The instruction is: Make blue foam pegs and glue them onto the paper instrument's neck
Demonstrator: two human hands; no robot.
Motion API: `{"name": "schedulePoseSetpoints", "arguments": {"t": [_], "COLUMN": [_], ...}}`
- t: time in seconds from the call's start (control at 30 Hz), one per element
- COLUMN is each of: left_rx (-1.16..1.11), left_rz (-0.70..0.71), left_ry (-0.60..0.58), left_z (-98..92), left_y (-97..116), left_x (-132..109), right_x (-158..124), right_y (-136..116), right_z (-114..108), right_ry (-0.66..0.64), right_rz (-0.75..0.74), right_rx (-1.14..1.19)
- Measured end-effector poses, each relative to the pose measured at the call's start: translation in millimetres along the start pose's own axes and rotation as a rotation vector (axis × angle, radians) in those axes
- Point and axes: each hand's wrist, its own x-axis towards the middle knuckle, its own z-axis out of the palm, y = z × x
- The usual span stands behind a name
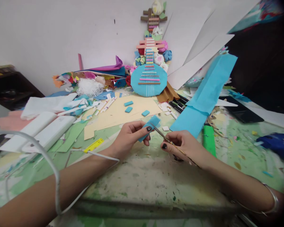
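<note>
Pinched in my left hand [134, 133] is a small strip of blue paper [153, 122], tilted up toward the right. My right hand [183, 145] grips a pair of scissors [164, 137], whose thin blades reach the right side of the blue strip. How far apart the blades stand I cannot tell. Beyond my hands, small blue wrapped blocks [145, 113] lie on a cream sheet [115, 115]. A white block [165, 128] rests on the table just past the scissors.
A blue paper instrument [149, 80] leans against the wall. Long blue crepe paper [203, 97] slopes at right, near a green box [209, 140] and a phone [241, 110]. A white cable [49, 157] loops over my left forearm. A blue glue gun [276, 145] lies far right.
</note>
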Motion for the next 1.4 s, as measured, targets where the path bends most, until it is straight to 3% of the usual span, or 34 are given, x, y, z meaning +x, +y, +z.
{"name": "schedulePoseSetpoints", "arguments": {"t": [0.53,0.87,1.1,1.4], "left_rx": [0.049,-0.213,-0.339,-0.201], "left_rz": [0.013,-0.021,-0.094,-0.101], "left_ry": [-0.047,0.081,-0.026,-0.075], "left_z": [2.7,0.9,1.3,4.9], "left_y": [1.9,5.2,7.6,2.7], "left_x": [-1.1,1.8,1.8,-1.4], "right_x": [0.5,0.9,-1.4,-1.8], "right_y": [-1.3,4.2,1.5,-1.3], "right_z": [1.4,-3.9,-5.8,-2.8], "right_ry": [0.034,-0.080,-0.136,-0.091], "right_rz": [-0.003,0.030,0.050,0.001], "right_rx": [-0.068,0.079,0.148,0.131]}}
